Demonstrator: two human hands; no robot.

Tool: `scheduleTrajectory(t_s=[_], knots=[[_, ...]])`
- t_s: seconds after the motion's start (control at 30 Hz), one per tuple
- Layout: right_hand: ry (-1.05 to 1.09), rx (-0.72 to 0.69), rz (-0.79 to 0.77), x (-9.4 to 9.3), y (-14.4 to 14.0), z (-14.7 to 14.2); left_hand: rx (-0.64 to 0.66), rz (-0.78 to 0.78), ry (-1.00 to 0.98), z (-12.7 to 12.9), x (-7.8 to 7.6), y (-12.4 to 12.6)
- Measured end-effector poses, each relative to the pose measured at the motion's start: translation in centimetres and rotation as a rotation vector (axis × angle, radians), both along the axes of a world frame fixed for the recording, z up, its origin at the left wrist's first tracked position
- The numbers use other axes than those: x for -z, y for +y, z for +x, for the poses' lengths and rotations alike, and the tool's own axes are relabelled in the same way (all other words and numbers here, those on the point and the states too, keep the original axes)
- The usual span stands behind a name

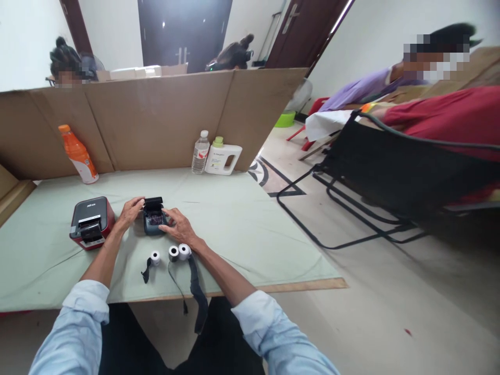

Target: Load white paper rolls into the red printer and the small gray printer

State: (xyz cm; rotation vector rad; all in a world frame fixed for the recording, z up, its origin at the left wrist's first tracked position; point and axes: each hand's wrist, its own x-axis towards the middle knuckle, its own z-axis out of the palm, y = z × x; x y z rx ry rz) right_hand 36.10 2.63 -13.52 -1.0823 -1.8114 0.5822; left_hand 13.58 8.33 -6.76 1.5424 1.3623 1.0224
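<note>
Near bench edge (pixel 273 287): black strap (pixel 197 291), three paper rolls (pixel 178 252) lying loose, just short of right wrist. Beyond: small dark printer (pixel 154 216), lid up, mid-bench. Left hand (pixel 130 211) on its left side, fingers loosely curled, steadying. Right hand (pixel 177 225) at right side, fingers spread, holding nothing. Best: brace body, keep lid fully open. Left: red printer (pixel 91 223). Far: orange bottle (pixel 80 161), cardboard screen (pixel 156 120).
</note>
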Motion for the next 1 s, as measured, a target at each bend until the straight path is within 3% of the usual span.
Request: scheduleTrajectory(t_s=[0.2,0.4,0.57,0.7,0.87,1.0], knots=[[-0.114,0.095,0.049,-1.8,0.8,-0.6,-0.078,0.030,0.049,0.8,0.2,0.8],[-0.167,0.035,0.066,-3.0,1.6,-0.6,-0.121,0.134,0.139,-0.5,0.6,-1.5],[-0.124,-0.039,0.040,-3.0,1.7,-0.3,0.047,0.237,0.257,-1.2,0.2,-2.9],[-0.074,-0.091,0.006,-3.3,2.2,-0.1,0.105,0.205,0.239,-1.5,-0.2,-2.5],[-0.152,-0.239,0.002,-4.1,2.5,0.7,0.269,0.207,0.208,-1.9,-0.1,-2.2],[-0.213,-0.225,0.036,-4.4,2.2,0.7,0.369,0.168,0.301,-2.0,0.4,-2.2]])
